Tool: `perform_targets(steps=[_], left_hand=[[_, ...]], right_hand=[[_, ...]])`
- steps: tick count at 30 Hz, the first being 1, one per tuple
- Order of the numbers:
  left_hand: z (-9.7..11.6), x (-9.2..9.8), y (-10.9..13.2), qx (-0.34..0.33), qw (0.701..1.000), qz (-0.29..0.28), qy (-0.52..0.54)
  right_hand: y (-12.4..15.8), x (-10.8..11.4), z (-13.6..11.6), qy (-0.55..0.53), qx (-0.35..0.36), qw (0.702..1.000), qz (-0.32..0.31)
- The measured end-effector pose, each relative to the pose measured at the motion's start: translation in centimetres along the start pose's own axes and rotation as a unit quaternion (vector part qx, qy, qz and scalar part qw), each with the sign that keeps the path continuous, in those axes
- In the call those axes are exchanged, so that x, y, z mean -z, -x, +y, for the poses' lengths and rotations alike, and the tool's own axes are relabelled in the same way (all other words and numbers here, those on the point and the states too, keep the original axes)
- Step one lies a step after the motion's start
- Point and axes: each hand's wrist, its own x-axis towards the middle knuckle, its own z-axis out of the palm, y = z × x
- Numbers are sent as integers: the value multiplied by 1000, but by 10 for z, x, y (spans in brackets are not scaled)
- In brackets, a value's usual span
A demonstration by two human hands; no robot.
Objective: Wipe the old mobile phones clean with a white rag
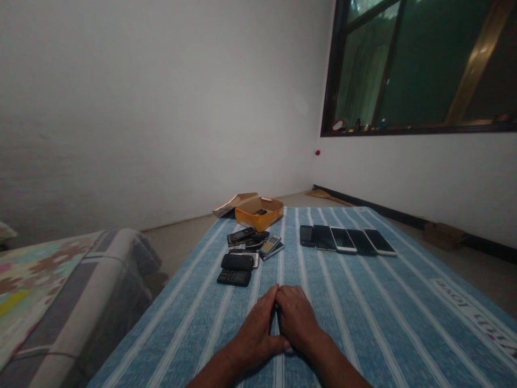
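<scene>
My left hand [255,330] and my right hand [298,322] lie palm down side by side on the blue striped cloth [363,312], fingertips and thumbs touching each other. Their fingers are stretched out flat and I see nothing held in them; only a dark gap shows between them. Just beyond my left hand lies a cluster of several small keypad phones [245,252]. A row of several flat smartphones [346,240] lies screen up farther off to the right.
An open orange cardboard box [258,211] stands at the cloth's far edge. A rolled mattress with patterned bedding [60,291] lies at the left. A white wall and a dark window [420,64] close the room at the right.
</scene>
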Motion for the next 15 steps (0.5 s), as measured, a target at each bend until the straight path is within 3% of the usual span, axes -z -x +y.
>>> perform_targets(steps=[7,12,15], left_hand=[[1,-1,0,11,1000,-1,-5],[1,1,-1,36,999,-7,-5],[2,2,-3,47,999,-3,-7]], right_hand=[[4,0,-3,-68,43,997,-2],[6,-9,-5,-18,-5,997,69],[6,-15,-4,-12,3,995,97]])
